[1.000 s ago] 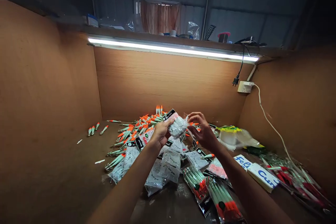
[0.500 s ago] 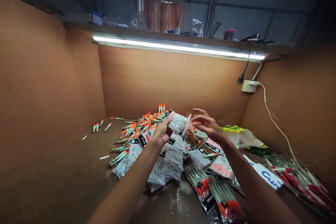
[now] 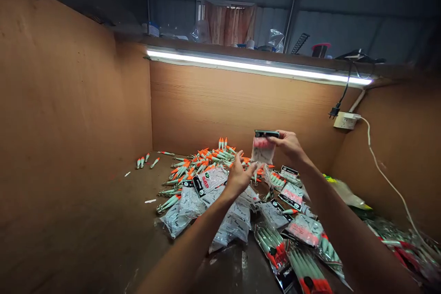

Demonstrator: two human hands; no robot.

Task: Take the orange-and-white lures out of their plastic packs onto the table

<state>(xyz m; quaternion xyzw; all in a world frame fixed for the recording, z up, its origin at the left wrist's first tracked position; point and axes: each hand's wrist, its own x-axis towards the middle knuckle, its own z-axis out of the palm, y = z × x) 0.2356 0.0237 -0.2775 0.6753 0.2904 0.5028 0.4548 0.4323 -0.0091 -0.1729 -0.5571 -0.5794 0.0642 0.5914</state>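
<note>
My right hand (image 3: 288,145) pinches the black top strip of a small clear plastic packet (image 3: 263,149), held up with its pink and white face toward me. Just below and left of it is my left hand (image 3: 239,177), its fingers apart near the packet's lower end; whether they touch it I cannot tell. Behind the hands spreads a heap of orange-tipped, pale green squid jigs (image 3: 188,170). Beneath my left arm lies a pile of similar plastic packets (image 3: 210,179), partly hidden. Packed jigs with red ends (image 3: 272,243) lie closer to me.
Several loose jigs (image 3: 155,162) lie at the left, near paper scraps (image 3: 150,201). At the right are a bag with yellow and green print (image 3: 347,193) and a tangle of red and silver packs (image 3: 406,250). A white cable (image 3: 382,172) hangs down the right wall.
The packet has passed from my left hand to my right and now hangs upright, farther right. My left hand has let go and opened. The view has shifted left.
</note>
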